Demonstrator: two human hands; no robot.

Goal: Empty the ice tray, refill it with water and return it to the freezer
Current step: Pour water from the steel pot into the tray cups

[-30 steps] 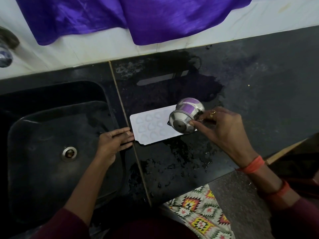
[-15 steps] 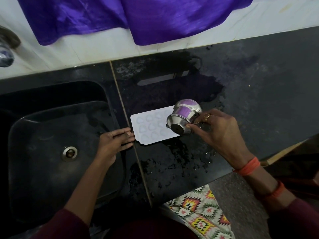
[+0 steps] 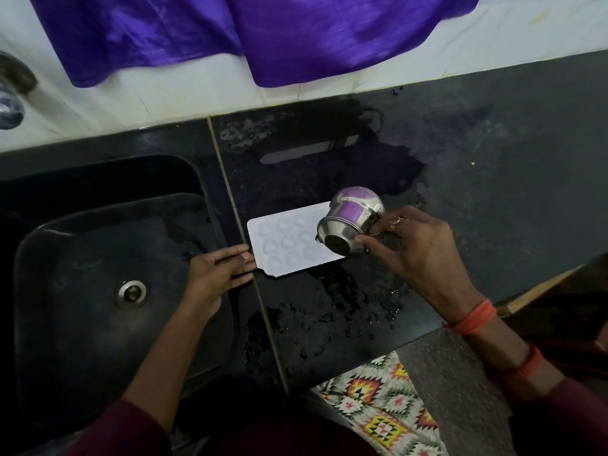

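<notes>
As cup (image 3: 350, 222) tilts, flat white heart-celled tray (image 3: 286, 246)

A home kitchen; a black sink (image 3: 98, 258) with a drain (image 3: 131, 293) is set into a wet dark stone counter (image 3: 493, 179).

Your view: dim. Brightest along the top, on cloth (image 3: 296, 37) and wall (image 3: 164, 90). Glints on cup (image 3: 352, 212) and wet counter (image 3: 329, 317). Sink (image 3: 82, 291), lower left, nearly black. Edges bowed; upper-left tap (image 3: 11, 103) blurred.

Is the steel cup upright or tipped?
Tipped: the steel cup, gripped by the right hand, leans steeply sideways over the ice tray.
</notes>
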